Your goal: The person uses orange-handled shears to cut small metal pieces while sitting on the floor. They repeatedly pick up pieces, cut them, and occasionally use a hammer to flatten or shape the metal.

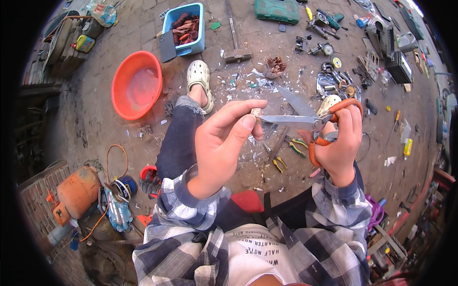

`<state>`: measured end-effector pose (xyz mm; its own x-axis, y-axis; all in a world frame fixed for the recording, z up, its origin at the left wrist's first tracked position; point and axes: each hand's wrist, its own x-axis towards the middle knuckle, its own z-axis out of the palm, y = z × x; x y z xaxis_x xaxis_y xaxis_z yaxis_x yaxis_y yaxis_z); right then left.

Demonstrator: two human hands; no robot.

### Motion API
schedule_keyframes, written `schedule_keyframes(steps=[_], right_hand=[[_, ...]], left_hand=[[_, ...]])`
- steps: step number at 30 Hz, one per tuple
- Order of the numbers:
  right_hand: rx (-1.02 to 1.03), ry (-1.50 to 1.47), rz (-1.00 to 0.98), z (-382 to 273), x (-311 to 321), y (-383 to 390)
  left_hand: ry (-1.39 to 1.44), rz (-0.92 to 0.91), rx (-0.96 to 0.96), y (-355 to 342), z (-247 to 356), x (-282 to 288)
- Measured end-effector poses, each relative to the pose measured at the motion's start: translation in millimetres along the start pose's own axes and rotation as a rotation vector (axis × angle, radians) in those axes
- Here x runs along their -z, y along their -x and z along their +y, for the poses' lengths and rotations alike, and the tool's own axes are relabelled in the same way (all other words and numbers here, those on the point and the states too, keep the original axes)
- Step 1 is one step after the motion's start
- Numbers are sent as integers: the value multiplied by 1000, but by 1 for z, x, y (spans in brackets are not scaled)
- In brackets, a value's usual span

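My left hand (226, 143) pinches a small, pale, crumpled piece (256, 112) with coppery flecks between thumb and fingers; its exact nature is unclear. My right hand (339, 145) grips large shears (316, 123) by their orange handles. Their blades are spread: one reaches left to the small piece, the other angles up and away over the littered ground. Beyond my hands, a small container (275, 66) of reddish-brown scraps sits among scattered silvery bits. Below the shears lie yellow-green pliers (298, 148) and a second, smaller pair (279, 164).
An orange basin (137, 86) and blue bin (192, 45) of coppery scraps stand front left, near a sledgehammer (237, 57). A green case (276, 12), metal parts (341, 81) and tools lie ahead and right. An orange tank (78, 193) stands near left. My feet, in clogs (198, 76), flank the work.
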<state>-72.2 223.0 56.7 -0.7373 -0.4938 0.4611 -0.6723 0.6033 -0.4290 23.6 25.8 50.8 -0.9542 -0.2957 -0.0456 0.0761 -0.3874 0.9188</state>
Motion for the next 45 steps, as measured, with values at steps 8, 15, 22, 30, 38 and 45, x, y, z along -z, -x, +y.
schedule_keyframes(steps=[8,15,22,30,38,45], right_hand=[[60,33,58,6,-2,1],[97,72,66,4,0,-1],[107,90,60,9,-1,5],[158,174,133,13,-3,2],[167,204,141,16,-3,6],[167,197,119,15,-1,6]], left_hand=[[114,41,92,-2,2,0],[66,65,119,-2,1,2],[100,63,171,-5,2,5],[144,45,239,-8,-1,9],[261,15,293,-9,-3,11],[300,-10,340,-10,-6,14]])
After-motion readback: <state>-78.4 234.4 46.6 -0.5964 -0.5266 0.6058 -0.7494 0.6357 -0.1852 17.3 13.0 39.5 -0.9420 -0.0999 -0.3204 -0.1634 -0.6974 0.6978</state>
